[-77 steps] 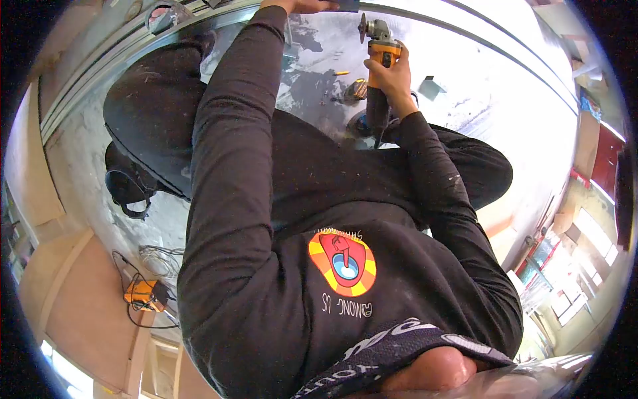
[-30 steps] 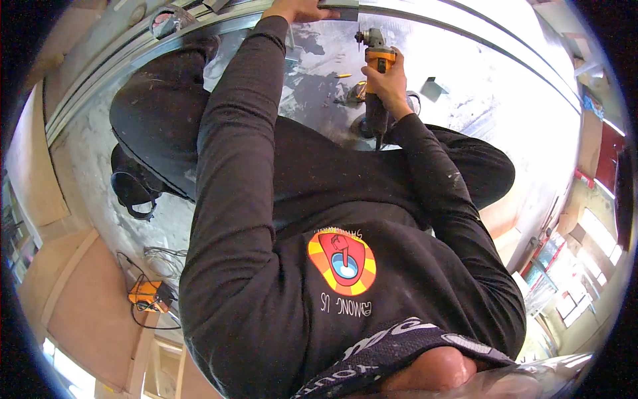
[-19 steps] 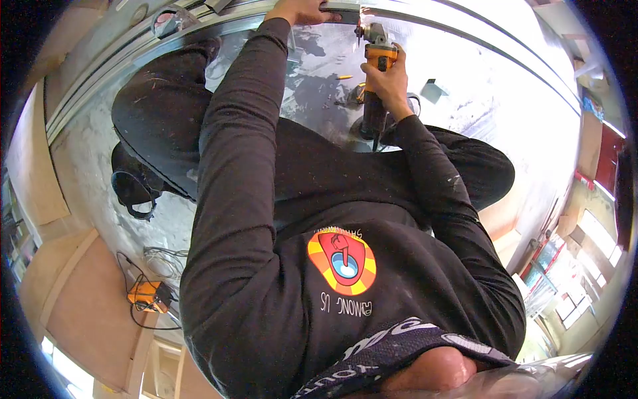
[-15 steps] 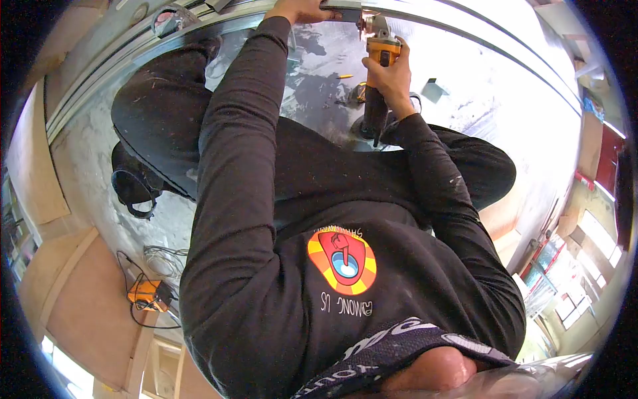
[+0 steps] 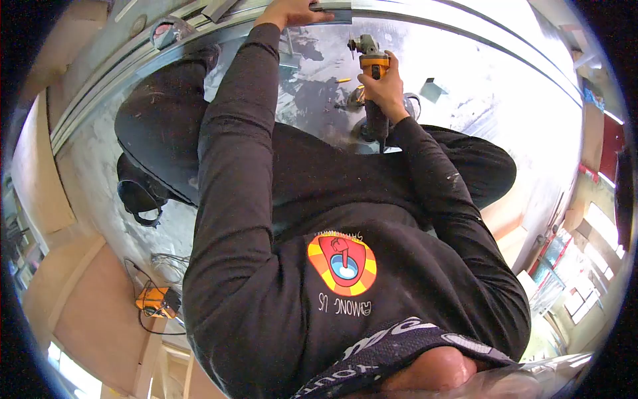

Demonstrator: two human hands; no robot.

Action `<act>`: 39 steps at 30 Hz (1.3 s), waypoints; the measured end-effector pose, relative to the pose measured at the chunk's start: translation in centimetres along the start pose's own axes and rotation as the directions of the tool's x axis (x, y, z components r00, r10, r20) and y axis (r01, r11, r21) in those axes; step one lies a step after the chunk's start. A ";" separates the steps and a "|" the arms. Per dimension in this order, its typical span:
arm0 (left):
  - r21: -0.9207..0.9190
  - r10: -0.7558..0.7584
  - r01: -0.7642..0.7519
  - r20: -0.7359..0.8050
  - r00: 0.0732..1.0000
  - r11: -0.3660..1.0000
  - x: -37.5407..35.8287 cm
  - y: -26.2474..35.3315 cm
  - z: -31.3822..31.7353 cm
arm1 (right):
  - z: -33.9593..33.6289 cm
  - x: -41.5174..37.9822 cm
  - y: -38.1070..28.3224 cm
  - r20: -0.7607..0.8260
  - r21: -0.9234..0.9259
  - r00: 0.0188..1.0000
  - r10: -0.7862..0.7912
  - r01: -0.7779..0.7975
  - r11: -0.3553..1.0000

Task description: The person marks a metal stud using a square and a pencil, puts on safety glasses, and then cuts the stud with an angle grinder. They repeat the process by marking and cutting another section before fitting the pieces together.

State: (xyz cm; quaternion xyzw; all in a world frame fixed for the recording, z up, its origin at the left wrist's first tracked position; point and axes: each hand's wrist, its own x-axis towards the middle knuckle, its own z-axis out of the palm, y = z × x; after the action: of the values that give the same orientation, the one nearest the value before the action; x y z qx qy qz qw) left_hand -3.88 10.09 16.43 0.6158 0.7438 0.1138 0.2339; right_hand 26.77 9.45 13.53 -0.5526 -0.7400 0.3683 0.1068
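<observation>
My left hand (image 5: 292, 12) is at the top of the view, its fingers closed on a grey metal profile (image 5: 340, 14) near its end. My right hand (image 5: 387, 88) is wrapped round the body of a yellow and black angle grinder (image 5: 375, 65). The grinder's head and thin disc (image 5: 353, 46) point up and left, below the profile and apart from it. Its black rear end reaches down close to my lap.
Long metal rails (image 5: 465, 28) run across the top. On the floor lie a yellow marker (image 5: 343, 80), a small metal offcut (image 5: 433, 90) and a roundish object (image 5: 166, 33). An orange device (image 5: 158, 302) with cables sits lower left.
The grinder in my right hand has moved back towards my body and slightly left, so its disc is now away from the profile. My left hand has shifted slightly left.
</observation>
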 end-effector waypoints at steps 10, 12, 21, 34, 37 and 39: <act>0.014 0.092 -0.090 -0.144 0.985 0.996 -0.4 -2.6 2.8 | -1.4 5.1 4.3 0.167 0.665 0.986 0.010 -0.120 0.738; 0.011 0.086 -0.085 -0.130 0.988 0.996 -0.8 -3.1 3.6 | -2.7 5.1 3.7 0.260 0.757 0.966 -0.011 -0.196 0.623; 0.216 0.000 -0.035 0.160 0.987 0.976 -3.0 -3.9 7.1 | -4.6 6.6 4.8 0.288 0.864 0.954 -0.078 -0.224 0.450; 0.260 0.117 -0.092 -0.084 0.990 0.961 -1.6 -2.0 0.8 | -9.2 13.0 11.9 0.340 0.880 0.940 -0.017 -0.312 0.357; 0.162 -0.093 0.140 -0.267 0.959 0.977 0.2 -0.4 -7.2 | -11.2 13.8 13.7 0.259 0.945 0.959 -0.115 -0.227 0.236; 0.156 0.098 -0.002 -0.607 0.788 0.988 -0.6 1.7 -12.7 | -11.3 14.4 15.1 0.288 0.953 0.956 -0.060 -0.279 0.118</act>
State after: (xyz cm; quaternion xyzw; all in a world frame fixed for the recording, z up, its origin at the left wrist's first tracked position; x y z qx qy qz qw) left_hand -8.52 11.39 28.38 0.5805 0.7690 0.2585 -0.0688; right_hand 39.03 28.97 7.85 -0.3443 -0.2744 0.8386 0.3208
